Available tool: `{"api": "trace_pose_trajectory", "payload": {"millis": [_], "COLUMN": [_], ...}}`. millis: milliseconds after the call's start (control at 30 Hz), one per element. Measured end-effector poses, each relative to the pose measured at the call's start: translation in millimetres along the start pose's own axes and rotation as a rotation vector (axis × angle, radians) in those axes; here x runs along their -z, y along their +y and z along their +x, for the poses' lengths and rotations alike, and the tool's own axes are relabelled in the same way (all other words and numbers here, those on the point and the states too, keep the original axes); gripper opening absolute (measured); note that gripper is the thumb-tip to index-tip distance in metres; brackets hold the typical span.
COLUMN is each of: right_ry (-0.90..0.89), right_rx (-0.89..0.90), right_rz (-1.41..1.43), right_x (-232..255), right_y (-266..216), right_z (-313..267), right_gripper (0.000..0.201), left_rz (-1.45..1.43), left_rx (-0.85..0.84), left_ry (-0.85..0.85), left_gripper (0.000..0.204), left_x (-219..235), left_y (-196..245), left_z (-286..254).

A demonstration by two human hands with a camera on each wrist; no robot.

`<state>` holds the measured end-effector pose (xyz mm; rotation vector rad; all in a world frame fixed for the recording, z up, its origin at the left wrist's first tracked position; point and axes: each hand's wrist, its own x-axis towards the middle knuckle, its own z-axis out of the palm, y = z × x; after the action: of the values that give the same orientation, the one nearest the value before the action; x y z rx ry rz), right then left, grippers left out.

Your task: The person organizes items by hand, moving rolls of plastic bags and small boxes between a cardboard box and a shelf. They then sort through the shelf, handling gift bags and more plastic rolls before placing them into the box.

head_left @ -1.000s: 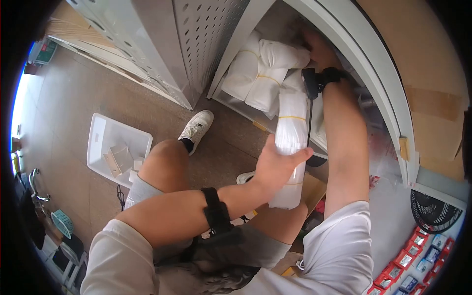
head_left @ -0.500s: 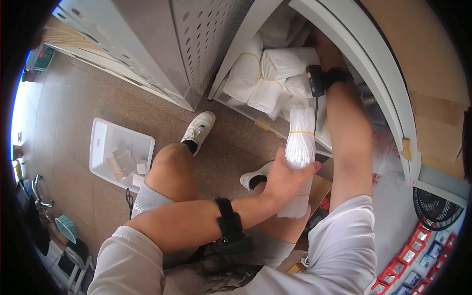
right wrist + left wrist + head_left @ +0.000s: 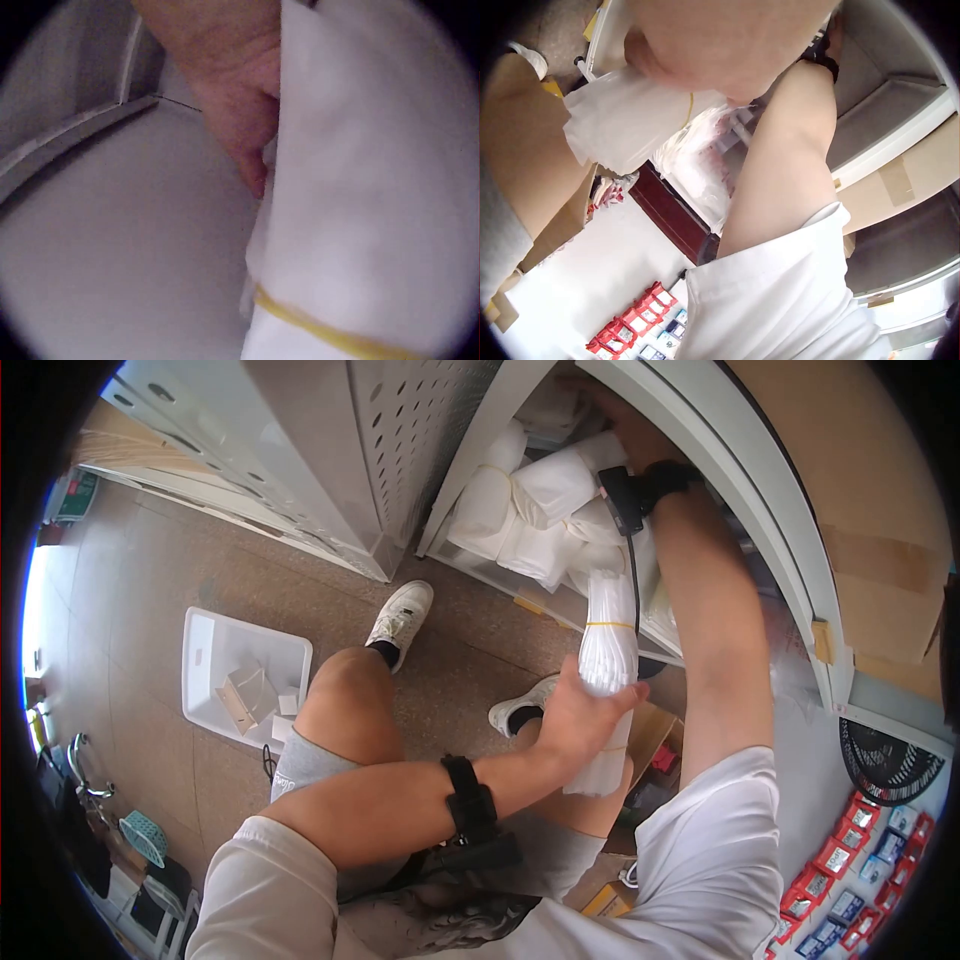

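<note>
Right hand [image 3: 232,105] shifted left, beside bundle [image 3: 367,172]; gap to wall [image 3: 82,67].

Bag rolls [image 3: 555,485] lie in the cupboard [image 3: 765,480]. A panel [image 3: 415,440] stands just left of it. Farther left, a bin [image 3: 203,670] sits on the floor [image 3: 150,600], with card bits [image 3: 245,698] in it. A shoe [image 3: 402,618] is before the cupboard.
</note>
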<state>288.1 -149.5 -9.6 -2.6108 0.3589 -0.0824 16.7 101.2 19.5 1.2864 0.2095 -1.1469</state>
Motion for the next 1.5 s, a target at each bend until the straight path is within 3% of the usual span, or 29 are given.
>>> {"api": "trace_pose_trajectory", "payload": {"millis": [300, 533, 633, 767, 800, 867, 933, 1000, 1067, 1133, 1200, 1267, 1367, 1400, 1500], "right_ry": [0.034, 0.220, 0.283, 0.379, 0.367, 0.132, 0.462, 0.329, 0.037, 0.248, 0.257, 0.251, 0.127, 0.157, -0.122], "right_rx": [-0.026, 0.051, 0.095, 0.220, 0.204, -0.116, -0.360, -0.428, -0.614, -0.684, -0.660, -0.673, -0.819, -0.842, -0.903], "right_rz": [0.235, 0.543, 0.480, 0.049, 0.090, 1.513, 1.253, 1.143, 1.389, 1.290, 1.215, 1.108, 0.979, 0.983, 1.026], "right_x": [-10, 40, 66, 95, 100, 123, 120, 118, 140, 139, 140, 137, 136, 133, 119], "right_y": [9, 42, 57, 74, 75, 53, 13, 91, 28, -35, -35, -39, -72, -83, -114], "right_z": [-8, -51, -79, -136, -156, -203, -211, -233, -303, -364, -417, -469, -539, -561, -609], "right_gripper": [0.045, 0.046, 0.046, 0.047, 0.047, 0.043, 0.038, 0.037, 0.039, 0.049, 0.069, 0.090, 0.110, 0.110, 0.113], "left_rz": [-0.069, -0.065, -0.080, -0.165, -0.185, -0.210, -0.279, -0.297, -0.282, -0.297, -0.318, -0.332, -0.286, -0.312, -0.216], "left_rx": [-0.010, -0.012, -0.048, -0.051, -0.051, -0.058, -0.076, -0.077, -0.068, -0.064, -0.076, -0.099, 0.061, 0.092, 0.091], "left_ry": [0.014, 0.036, 0.058, 0.035, 0.018, -0.003, -0.018, -0.005, 0.014, 0.013, 0.016, -0.034, -0.477, -0.583, -0.809], "left_gripper": [0.071, 0.068, 0.067, 0.058, 0.057, 0.055, 0.054, 0.056, 0.056, 0.058, 0.059, 0.056, 0.053, 0.051, 0.054], "left_x": [5, 13, 12, 9, 9, 10, 11, 14, 19, 24, 28, 36, 51, 53, 49], "left_y": [1, 9, 9, 4, 3, 9, 6, 8, 11, 15, 19, 33, 42, 42, 32], "left_z": [5, 8, 9, 16, 16, 11, 11, 10, 9, 6, 3, -9, -11, -14, -47]}}
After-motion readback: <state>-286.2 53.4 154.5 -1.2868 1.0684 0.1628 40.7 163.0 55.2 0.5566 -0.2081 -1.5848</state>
